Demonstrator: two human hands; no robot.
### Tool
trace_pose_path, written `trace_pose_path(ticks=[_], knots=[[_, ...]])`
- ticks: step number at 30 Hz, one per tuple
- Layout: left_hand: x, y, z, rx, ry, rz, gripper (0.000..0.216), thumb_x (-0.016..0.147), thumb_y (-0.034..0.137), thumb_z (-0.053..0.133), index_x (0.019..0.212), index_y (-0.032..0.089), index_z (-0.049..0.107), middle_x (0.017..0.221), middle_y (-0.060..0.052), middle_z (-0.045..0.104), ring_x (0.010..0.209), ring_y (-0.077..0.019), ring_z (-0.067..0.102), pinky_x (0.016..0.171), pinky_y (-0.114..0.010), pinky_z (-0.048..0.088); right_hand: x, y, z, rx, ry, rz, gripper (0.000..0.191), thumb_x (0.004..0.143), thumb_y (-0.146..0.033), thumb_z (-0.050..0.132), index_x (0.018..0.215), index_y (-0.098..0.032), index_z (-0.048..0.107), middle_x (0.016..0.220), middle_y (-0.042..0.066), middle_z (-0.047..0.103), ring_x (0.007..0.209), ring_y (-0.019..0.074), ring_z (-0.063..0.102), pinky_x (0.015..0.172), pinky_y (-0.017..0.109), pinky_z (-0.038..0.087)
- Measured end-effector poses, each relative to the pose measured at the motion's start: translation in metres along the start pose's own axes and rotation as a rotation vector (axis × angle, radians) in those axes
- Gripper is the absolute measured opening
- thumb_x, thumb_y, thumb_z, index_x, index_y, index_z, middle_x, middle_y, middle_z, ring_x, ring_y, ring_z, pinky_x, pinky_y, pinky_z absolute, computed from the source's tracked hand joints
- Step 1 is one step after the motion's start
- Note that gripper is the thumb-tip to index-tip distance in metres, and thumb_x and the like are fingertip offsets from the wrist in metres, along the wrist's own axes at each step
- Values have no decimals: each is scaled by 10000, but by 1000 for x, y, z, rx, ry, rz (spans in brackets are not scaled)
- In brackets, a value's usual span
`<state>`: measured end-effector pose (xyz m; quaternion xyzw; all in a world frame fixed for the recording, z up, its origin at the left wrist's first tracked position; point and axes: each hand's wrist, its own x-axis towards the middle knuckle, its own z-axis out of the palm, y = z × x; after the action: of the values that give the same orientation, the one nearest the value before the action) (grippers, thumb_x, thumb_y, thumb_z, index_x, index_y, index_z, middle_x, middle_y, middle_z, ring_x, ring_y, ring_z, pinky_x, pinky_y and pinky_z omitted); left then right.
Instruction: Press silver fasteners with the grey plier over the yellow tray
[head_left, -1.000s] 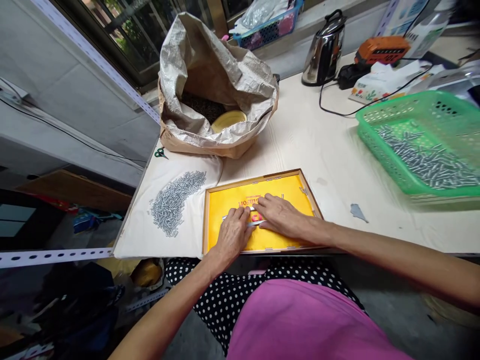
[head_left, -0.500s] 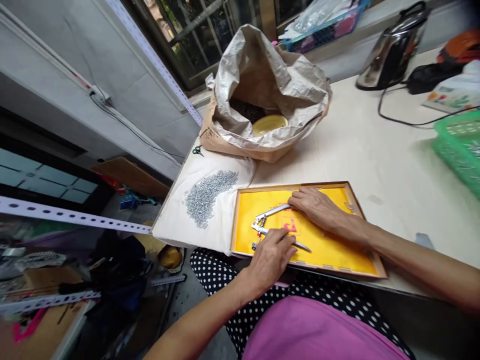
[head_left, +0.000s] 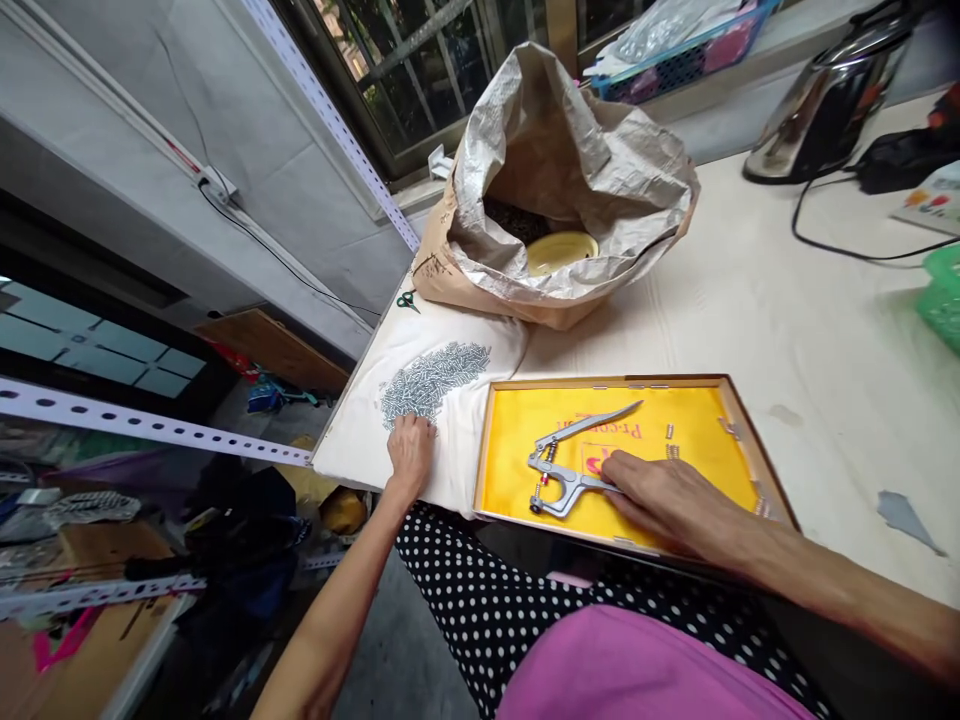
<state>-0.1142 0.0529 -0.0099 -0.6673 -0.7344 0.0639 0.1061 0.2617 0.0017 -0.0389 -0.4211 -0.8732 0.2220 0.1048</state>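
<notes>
By the worktop's left edge our left hand (head_left: 411,447) curls over the metal pins (head_left: 433,370), its grip's contents unclear, while our right hand (head_left: 660,497), grip open flat, steadies the pliers (head_left: 564,470).

The left hand (head_left: 411,447) rests on the near edge of a pile of small metal pins (head_left: 431,372) on white cloth (head_left: 450,455). The right hand (head_left: 660,495) lies on the lower handle of metal pliers (head_left: 566,465) inside a yellow-lined tray (head_left: 742,430).
</notes>
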Motion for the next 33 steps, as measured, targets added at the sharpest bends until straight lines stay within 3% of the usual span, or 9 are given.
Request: trace_pose_path(ticks=[7,13,17,20,23,28,33], knots=[[15,4,-5,-112,-132,36,260,958,169,423,957,156,683,1084,-129,658,1121,-270,552,895,-347,448,-33,27,-19,121,221,36,196,1008,-331,372,860,-257,478,812,35,592,671,179,596,635,338,429],[30,-3,-10,-217,-169,-10,172,847,100,518,821,138,683,952,-117,686,950,-236,626,836,-311,464,-27,16,-12,98,221,-27,241,1029,-333,330,883,-240,498,844,30,592,660,159,576,608,308,405],[28,1,-27,-307,-115,-27,211,855,121,491,919,119,692,962,-114,706,933,-222,647,823,-308,488,-6,11,-12,21,176,-90,220,1012,-268,357,871,-219,518,837,39,608,653,154,553,588,298,356],[12,23,-45,-727,-129,-86,237,853,257,553,991,125,695,968,-93,727,798,-191,666,719,-296,524,10,12,-15,-28,149,-119,208,1004,-232,370,868,-200,524,850,50,617,663,154,528,582,299,304],[-14,62,-57,-1173,-251,-94,319,759,396,685,940,135,720,884,-64,738,650,-148,631,627,-272,518,23,14,-18,-64,82,-81,199,1012,-244,385,886,-184,527,885,57,623,655,145,496,565,299,239],[-34,117,-46,-1316,-401,-164,351,635,438,791,793,128,741,695,-36,705,577,-120,566,561,-240,442,32,21,-12,-132,46,-47,234,1032,-331,392,941,-179,544,905,68,624,647,151,461,568,310,155],[-27,123,-30,-1290,-513,-181,348,605,444,800,722,124,727,609,-23,669,547,-114,539,544,-231,394,32,26,-3,-167,78,-79,277,1045,-370,373,964,-182,560,921,76,630,651,163,453,571,323,131]])
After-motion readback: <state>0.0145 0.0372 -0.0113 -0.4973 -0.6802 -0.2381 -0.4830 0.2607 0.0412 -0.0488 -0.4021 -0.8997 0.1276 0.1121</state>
